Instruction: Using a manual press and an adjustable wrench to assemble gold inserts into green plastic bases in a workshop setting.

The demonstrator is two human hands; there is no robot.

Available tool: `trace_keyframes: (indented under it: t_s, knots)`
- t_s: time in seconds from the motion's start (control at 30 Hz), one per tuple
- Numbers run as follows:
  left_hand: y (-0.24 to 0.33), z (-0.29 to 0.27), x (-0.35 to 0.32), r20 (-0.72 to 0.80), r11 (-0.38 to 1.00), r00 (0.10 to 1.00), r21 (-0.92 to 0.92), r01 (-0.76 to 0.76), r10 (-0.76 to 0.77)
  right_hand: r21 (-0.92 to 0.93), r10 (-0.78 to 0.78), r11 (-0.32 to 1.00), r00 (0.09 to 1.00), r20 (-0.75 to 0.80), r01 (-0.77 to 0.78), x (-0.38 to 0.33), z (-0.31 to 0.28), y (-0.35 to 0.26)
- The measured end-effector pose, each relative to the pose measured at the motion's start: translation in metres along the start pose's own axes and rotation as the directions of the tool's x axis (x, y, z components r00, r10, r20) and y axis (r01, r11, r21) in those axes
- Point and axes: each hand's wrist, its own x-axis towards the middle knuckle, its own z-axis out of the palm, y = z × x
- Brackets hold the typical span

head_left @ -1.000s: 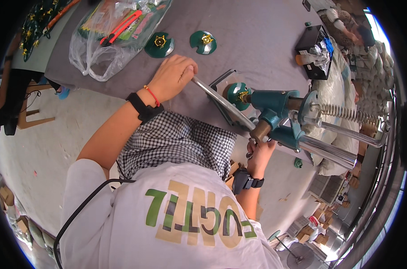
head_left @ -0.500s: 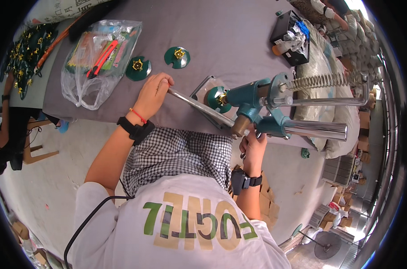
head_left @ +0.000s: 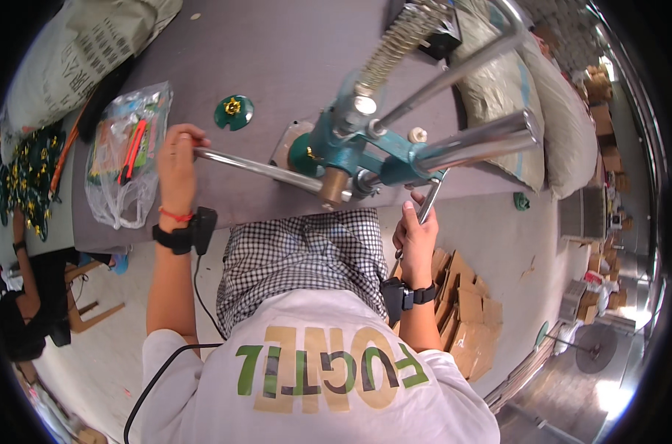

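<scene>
My left hand (head_left: 177, 174) is closed at the free end of a long steel bar (head_left: 254, 169) on the teal hand press (head_left: 350, 140). Its fingers curl at the bar's tip. On the right, my right hand (head_left: 417, 235) is wrapped round a short metal handle (head_left: 432, 200) below the press body. Under the press head sits a green disc (head_left: 302, 154), partly hidden by the press. Beyond my left hand, another green disc (head_left: 233, 112) with a yellow metal piece at its middle lies on the table.
A clear plastic bag (head_left: 114, 200) with a red cutter (head_left: 133, 152) on it lies at the left. Full sacks (head_left: 498, 103) stand on the right, with flattened cardboard (head_left: 465, 311) on the floor. At far left, another person's arm (head_left: 26, 277) is near piled green-and-yellow pieces (head_left: 32, 177).
The view has shifted, and the press with its spring has tilted and looks slightly blurred. Both hands stay on their bars. One of the two loose green discs no longer shows.
</scene>
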Motion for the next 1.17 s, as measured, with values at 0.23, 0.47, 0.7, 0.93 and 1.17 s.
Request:
trace_keyframes:
  t_s: [0.23,0.47,0.7,0.93,1.17]
  knots:
    - [0.089,0.006,0.023,-0.153,0.943,0.931,0.031,-0.331,0.332,0.156,0.007,0.988,0.999,0.053,-0.015,-0.003,-0.02,0.002]
    - [0.14,0.031,0.022,-0.19,0.866,0.846,0.087,-0.492,0.499,0.227,-0.232,0.951,0.969,0.083,0.209,-0.011,-0.032,-0.01]
    - [0.156,0.046,0.019,-0.282,0.847,0.805,0.057,-0.529,0.522,0.056,-0.357,0.934,0.926,0.124,0.353,-0.025,-0.053,-0.011]
    - [0.148,0.043,0.013,-0.3,0.864,0.817,0.048,-0.502,0.492,0.02,-0.325,0.944,0.922,0.21,0.328,-0.034,-0.056,0.0]
    - [0.111,0.028,0.022,-0.416,0.875,0.845,-0.194,-0.443,0.336,0.028,-0.336,0.941,0.92,0.201,0.337,-0.018,-0.059,-0.013]
